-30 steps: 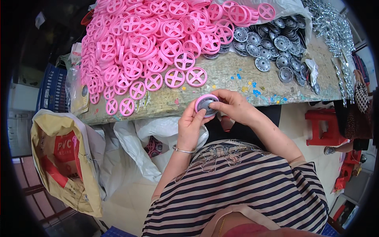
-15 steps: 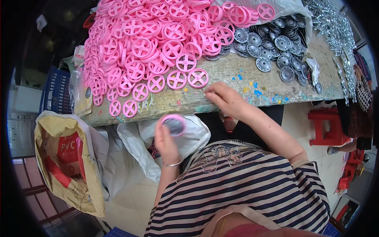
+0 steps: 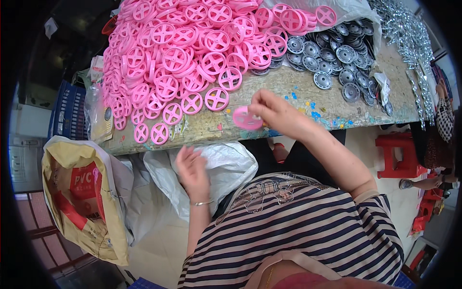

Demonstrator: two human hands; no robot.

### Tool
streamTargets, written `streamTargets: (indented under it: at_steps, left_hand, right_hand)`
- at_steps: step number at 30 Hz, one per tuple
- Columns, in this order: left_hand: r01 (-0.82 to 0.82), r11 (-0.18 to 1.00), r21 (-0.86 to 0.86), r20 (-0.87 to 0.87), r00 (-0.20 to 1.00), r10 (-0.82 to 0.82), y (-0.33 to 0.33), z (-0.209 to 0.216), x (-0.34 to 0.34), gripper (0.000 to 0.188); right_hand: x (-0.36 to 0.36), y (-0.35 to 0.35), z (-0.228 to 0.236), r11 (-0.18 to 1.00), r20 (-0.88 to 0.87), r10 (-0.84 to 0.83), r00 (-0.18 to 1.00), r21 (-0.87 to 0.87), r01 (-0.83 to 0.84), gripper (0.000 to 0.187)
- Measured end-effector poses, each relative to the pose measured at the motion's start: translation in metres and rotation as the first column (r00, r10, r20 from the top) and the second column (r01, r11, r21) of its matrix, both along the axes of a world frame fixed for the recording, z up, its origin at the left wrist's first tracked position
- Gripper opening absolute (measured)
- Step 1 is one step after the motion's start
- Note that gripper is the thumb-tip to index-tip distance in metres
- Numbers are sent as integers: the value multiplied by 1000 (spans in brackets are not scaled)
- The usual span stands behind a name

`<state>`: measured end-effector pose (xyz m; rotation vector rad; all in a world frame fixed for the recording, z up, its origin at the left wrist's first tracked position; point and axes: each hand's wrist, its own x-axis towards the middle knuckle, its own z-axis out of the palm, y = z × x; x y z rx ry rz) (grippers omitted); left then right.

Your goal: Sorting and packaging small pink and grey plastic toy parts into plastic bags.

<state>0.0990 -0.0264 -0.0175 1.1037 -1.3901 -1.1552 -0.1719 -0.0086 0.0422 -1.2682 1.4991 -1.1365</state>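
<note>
Between the fingers of my right hand (image 3: 275, 111) is a pink plastic wheel (image 3: 243, 118), held tilted just above the table's front edge. My left hand (image 3: 193, 172) is over the mouth of a white woven sack (image 3: 233, 164), with nothing in it and its fingers apart, slightly blurred. A large heap of pink wheels (image 3: 168, 58) with cross spokes covers the table's left and middle. To the right of them lies a pile of grey round discs (image 3: 350, 72), partly inside a white bag.
The worn wooden table (image 3: 284, 89) is flecked with paint. A yellowish paper sack (image 3: 86, 202) stands open at the left. Silvery tinsel-like strips (image 3: 409, 43) hang over the table's right end. A red stool (image 3: 397, 154) stands beyond my right elbow, near another person's leg.
The pink wheel with a grey disc is gone from my left hand, which has opened and moved slightly left. My right hand has picked up a pink wheel from the table's front row.
</note>
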Motion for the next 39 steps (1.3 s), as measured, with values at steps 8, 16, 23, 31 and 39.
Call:
streamTargets:
  at_steps: [8, 16, 23, 31, 39]
  left_hand:
    - [543, 795, 270, -258, 837, -483, 10, 15, -93, 24]
    - [446, 696, 563, -207, 891, -404, 10, 14, -87, 23]
    - [616, 638, 462, -585, 752, -303, 3, 12, -81, 32]
    - [558, 743, 370, -564, 770, -299, 12, 26, -98, 36]
    - [557, 772, 307, -506, 782, -363, 14, 22, -88, 33]
  right_hand:
    - [-38, 40, -24, 970, -375, -172, 911, -226, 90, 24]
    - [-180, 43, -74, 811, -740, -550, 387, -363, 460, 44]
    - [-126, 31, -24, 905, -301, -415, 858, -38, 424, 36]
    - [5, 35, -18, 914, -481, -146, 864, -400, -69, 36]
    - [14, 40, -5, 999, -12, 37, 999, 26, -37, 26]
